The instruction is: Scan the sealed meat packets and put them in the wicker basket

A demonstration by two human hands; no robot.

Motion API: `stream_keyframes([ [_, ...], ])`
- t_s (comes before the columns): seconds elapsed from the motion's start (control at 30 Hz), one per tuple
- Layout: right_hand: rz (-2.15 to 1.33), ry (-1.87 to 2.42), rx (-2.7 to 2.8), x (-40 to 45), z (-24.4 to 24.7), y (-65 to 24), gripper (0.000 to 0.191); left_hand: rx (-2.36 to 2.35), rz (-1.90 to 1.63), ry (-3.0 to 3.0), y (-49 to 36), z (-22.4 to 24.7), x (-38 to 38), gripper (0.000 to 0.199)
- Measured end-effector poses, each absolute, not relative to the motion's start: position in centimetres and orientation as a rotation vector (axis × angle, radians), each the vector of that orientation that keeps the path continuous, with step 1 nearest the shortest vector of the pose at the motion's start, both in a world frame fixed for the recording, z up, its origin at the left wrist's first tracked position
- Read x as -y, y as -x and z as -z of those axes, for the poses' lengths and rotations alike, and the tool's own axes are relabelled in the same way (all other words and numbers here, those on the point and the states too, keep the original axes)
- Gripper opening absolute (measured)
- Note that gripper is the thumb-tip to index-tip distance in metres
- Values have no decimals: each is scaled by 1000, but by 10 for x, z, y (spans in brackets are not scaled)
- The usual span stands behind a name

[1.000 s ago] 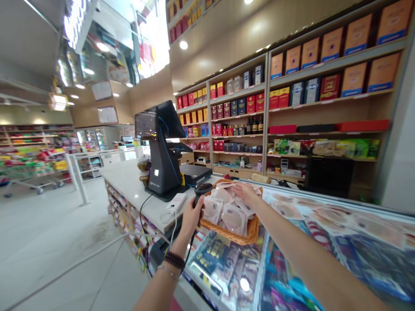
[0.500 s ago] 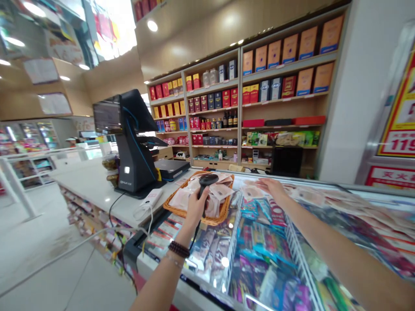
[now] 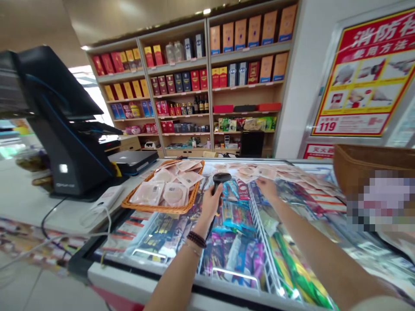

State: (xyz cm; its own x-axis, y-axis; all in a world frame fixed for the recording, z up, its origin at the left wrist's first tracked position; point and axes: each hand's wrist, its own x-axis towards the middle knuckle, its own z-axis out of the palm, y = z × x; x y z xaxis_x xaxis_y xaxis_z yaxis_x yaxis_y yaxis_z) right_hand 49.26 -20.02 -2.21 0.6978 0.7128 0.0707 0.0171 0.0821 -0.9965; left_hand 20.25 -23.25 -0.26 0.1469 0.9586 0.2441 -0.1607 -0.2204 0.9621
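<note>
My left hand [image 3: 212, 202] is wrapped round the handle of a black barcode scanner [image 3: 222, 177], held above the glass-topped freezer [image 3: 142, 270]. Left of it, an orange wicker basket [image 3: 155, 209] holds several flat, clear-wrapped packets with pale round contents [image 3: 175, 193]. More such packets [image 3: 264, 171] lie spread along the far side of the glass. My right hand [image 3: 267, 190] is at the near edge of these, its fingers bent together on a packet; the fingertips are partly hidden. Under the glass, colourful bagged goods [image 3: 233, 250] fill white wire baskets [image 3: 261, 229].
A black checkout screen on a stand [image 3: 65, 129], a flat grey device [image 3: 134, 160] and a white device with a cable [image 3: 105, 201] stand at left. Shelves of boxes and bottles [image 3: 197, 84] line the back. A brown object [image 3: 372, 155], partly pixelated, juts in at right.
The view has swung right, bringing the red wall poster and brown object in. The scanner has gone from over the basket to its right. My right hand's fingers have curled down onto the packets.
</note>
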Motion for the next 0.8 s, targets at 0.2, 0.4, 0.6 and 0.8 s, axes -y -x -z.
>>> stream_keyframes([
  [0.2, -37, 1976, 1429, 186, 31, -477, 25, -883, -1289, -1353, -208, 30, 229, 75],
  [0.4, 58, 2090, 1626, 195, 38, -473, 33, -864, -1276, -1370, -206, 36, 229, 75],
  [0.6, 49, 1904, 1813, 212, 38, -470, 26, -872, -1266, -1405, -209, 39, 229, 72],
  [0.8, 75, 2060, 1588, 210, 37, -475, 37, -862, -1269, -1400, -204, 29, 234, 71],
])
